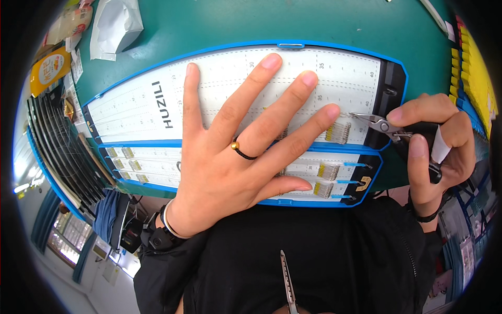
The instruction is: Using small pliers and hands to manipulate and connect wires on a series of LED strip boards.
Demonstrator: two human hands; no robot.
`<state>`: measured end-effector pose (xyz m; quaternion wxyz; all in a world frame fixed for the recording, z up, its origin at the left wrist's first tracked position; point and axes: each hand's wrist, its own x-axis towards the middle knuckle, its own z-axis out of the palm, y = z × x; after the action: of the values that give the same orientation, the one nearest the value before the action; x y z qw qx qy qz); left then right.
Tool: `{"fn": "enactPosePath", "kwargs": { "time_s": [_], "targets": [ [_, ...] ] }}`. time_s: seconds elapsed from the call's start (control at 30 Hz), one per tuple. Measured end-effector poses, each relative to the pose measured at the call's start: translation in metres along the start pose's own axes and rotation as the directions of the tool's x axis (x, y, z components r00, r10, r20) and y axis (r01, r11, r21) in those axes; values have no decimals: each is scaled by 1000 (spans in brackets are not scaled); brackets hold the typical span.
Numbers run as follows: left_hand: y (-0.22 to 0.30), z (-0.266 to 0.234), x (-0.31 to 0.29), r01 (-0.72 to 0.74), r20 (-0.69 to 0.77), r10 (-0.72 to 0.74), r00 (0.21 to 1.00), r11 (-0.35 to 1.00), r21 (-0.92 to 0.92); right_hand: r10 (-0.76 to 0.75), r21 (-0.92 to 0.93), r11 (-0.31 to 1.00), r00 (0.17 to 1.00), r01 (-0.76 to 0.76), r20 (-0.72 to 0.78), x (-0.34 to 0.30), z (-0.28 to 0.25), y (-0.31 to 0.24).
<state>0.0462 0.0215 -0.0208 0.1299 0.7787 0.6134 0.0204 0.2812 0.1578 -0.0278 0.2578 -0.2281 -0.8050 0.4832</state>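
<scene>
A long blue-edged case (238, 144) lies opened out in front of me, with white panels marked in dashed lines. My left hand (219, 133) rests flat across both halves, fingers spread, and holds nothing. Beside its index fingertip is a row of spring-like metal coils (340, 133). More coils (328, 172) line the near half, some hidden under the hand. My right hand (447, 141), with white tape around one finger, grips small silver pliers (380, 124) with dark handles. The pliers' narrow tips point left, just above the coils at the panel's right end.
Under the case is a green tabletop (219, 26). A crumpled white packet (116, 26) sits at the far left, near a yellow-orange package (49, 70). Several dark, blue-edged cases (63, 152) stand stacked at the left. Yellow items (480, 73) line the right edge.
</scene>
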Motion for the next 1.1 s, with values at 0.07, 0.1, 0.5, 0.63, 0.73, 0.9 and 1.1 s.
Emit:
{"fn": "enactPosePath", "kwargs": {
  "time_s": [0.07, 0.1, 0.5, 0.63, 0.73, 0.9, 1.1],
  "targets": [
    [0, -1, 0, -4, -4, 4, 1000, 1000, 4, -5, 8, 1000, 1000, 5, -9, 0, 1, 0],
    [-1, -1, 0, -6, -7, 6, 1000, 1000, 1, -9, 12, 1000, 1000, 9, -12, 0, 1, 1],
    [-3, -3, 0, -44, -23, 43, 999, 998, -38, -17, -1, 1000, 1000, 17, -5, 0, -2, 1],
    [-4, -2, 0, -51, -36, 49, 998, 997, -61, 0, -39, 999, 1000, -1, -13, -1, -2, -1],
    [-6, -2, -1, -62, -43, 60, 997, 996, -61, 17, -55, 998, 1000, -18, -21, -1, -1, -2],
    [-5, -2, -1, -66, -51, 62, 997, 995, -74, 50, -30, 998, 997, -51, -52, -4, 1, -4],
    [-5, -3, -1, -53, -41, 50, 998, 996, -72, 42, 24, 999, 996, -40, -78, -3, 4, -3]
  ]
}}
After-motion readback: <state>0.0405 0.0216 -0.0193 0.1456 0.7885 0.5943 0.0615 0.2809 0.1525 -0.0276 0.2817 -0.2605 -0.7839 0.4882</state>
